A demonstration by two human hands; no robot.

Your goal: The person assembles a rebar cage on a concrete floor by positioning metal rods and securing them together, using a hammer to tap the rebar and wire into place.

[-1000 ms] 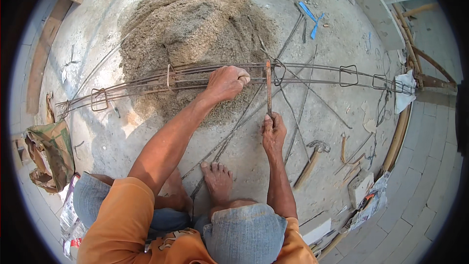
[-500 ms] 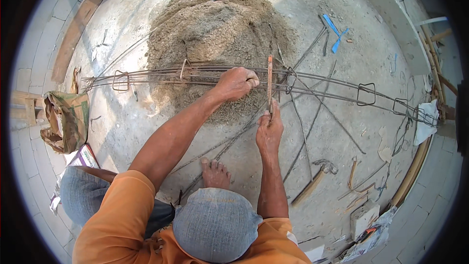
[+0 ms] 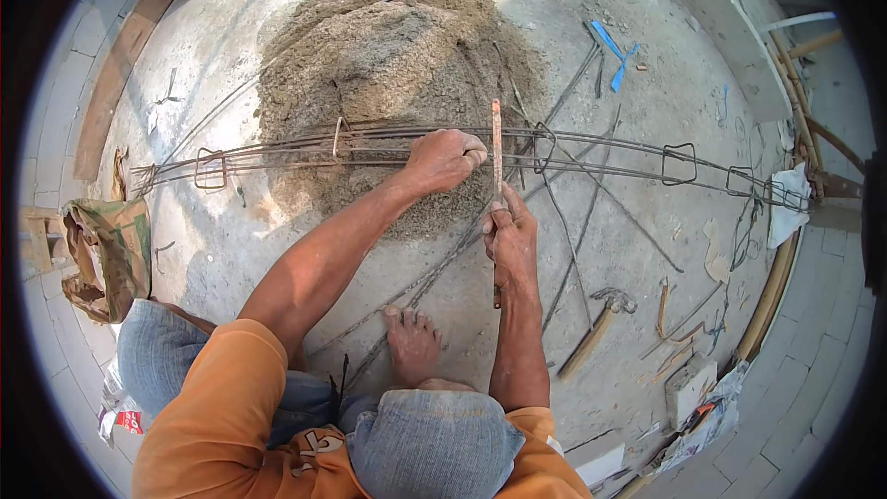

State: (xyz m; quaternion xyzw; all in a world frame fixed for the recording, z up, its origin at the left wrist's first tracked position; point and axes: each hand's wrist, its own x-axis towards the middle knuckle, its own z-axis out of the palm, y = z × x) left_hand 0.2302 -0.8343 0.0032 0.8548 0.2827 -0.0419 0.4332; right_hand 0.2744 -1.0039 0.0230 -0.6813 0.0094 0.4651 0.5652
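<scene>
A long, thin steel rebar cage (image 3: 610,169) runs left to right in front of me, its rods joined by several square stirrups (image 3: 679,164). My left hand (image 3: 445,159) is closed at the rods near the middle of the cage; its fingers hide the exact grip. My right hand (image 3: 511,233), just to the right and nearer to me, is wrapped round a narrow, flat rust-coloured bar (image 3: 497,140). That bar points away from me, its far end crossing the rods close to my left fingers. Its near end shows below my palm.
Beyond and under the cage lies a heap of sand-like mix (image 3: 388,65). Loose rods (image 3: 573,249) criss-cross the floor. A hammer (image 3: 596,333) lies to the right, a blue strip (image 3: 617,55) farther off. A camouflage bag (image 3: 111,249) stands at left; my bare foot (image 3: 413,342) is near.
The view has shifted slightly, so the cage and floor things appear farther left. The flat bar's near end now shows below my right palm. Both hands keep their hold.
</scene>
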